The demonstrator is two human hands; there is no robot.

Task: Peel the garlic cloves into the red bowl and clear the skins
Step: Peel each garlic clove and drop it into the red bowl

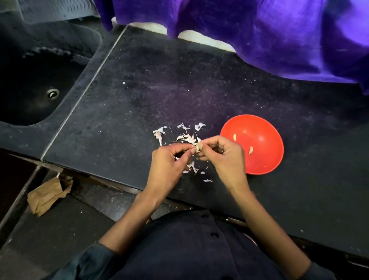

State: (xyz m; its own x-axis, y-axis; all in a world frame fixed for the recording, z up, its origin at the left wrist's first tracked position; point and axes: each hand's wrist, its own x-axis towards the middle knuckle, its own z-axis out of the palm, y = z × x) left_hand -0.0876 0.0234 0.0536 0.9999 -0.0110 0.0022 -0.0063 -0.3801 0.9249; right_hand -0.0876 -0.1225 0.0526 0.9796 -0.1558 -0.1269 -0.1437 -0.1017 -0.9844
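A purple cloth (257,18) is hanging over the far edge of the dark counter (128,88), with a sink (24,77) lying to the left and a crumpled brown paper bag (46,195) on the floor. Both the left hand (170,164) and right hand (224,156) are pinching one garlic clove (198,148) above scattered skins (185,137). The red bowl (262,154), just right of the hands, is holding two peeled cloves (250,150). Fingers are hiding most of the clove.
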